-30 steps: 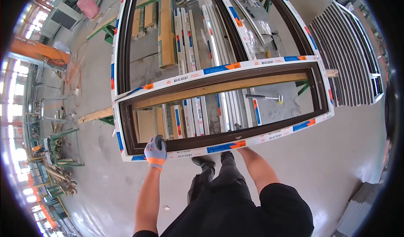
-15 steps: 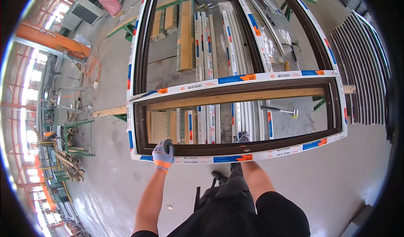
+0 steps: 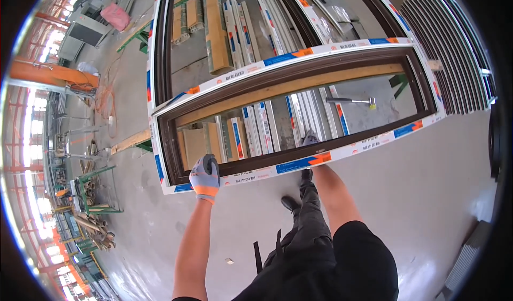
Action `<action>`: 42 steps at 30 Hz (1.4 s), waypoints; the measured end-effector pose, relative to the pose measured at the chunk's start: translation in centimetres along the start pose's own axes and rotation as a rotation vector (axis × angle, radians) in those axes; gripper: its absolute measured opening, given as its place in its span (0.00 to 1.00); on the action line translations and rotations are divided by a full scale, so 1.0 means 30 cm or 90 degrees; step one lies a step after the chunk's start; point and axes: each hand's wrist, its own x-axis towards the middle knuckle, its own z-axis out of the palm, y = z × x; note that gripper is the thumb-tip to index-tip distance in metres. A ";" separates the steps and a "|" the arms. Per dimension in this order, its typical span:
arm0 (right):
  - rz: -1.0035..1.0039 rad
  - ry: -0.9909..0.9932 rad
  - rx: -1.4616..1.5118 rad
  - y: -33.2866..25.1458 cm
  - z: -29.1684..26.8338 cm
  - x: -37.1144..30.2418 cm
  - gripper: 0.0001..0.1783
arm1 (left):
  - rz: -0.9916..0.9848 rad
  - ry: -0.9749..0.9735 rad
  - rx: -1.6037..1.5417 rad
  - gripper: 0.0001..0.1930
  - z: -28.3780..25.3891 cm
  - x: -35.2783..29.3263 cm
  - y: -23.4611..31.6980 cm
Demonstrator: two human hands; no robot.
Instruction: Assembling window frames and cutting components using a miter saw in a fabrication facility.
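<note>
A large dark brown window frame (image 3: pixel 299 163), its outer faces covered in white, blue and orange protective film, stretches across the view in front of me. My left hand (image 3: pixel 204 174), in a grey and orange work glove, is closed around its near rail close to the left corner. From below the same rail comes my right arm. The gloved fingers of my right hand (image 3: pixel 310 137) show inside the lower opening, curled over the rail near its middle; the rest of that hand is hidden by the rail.
Wooden beams (image 3: pixel 130 142) on green stands lie beneath the frame. Through its openings show a hammer (image 3: pixel 352 101), film-wrapped profiles (image 3: pixel 265 127) and a cardboard-wrapped bundle (image 3: pixel 215 31). Dark profiles (image 3: pixel 454 50) are stacked at right. An orange post (image 3: pixel 53 75) and green racks (image 3: pixel 101 191) stand left.
The frame sits higher and more slanted in the picture, its right end raised. Both hands keep their hold on the near rail. My legs and feet have shifted, with a shoe now showing more.
</note>
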 end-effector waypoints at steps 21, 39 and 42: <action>0.262 -0.206 0.052 -0.530 -0.141 0.080 0.20 | -0.003 0.032 0.091 0.09 -0.103 -0.041 -0.082; 0.424 -0.308 0.002 0.303 -1.023 -0.982 0.19 | 0.016 0.067 0.094 0.13 -0.085 -0.089 -0.154; 0.387 -0.381 -0.099 0.448 -1.235 -1.142 0.19 | 0.044 0.071 0.097 0.15 -0.059 -0.107 -0.191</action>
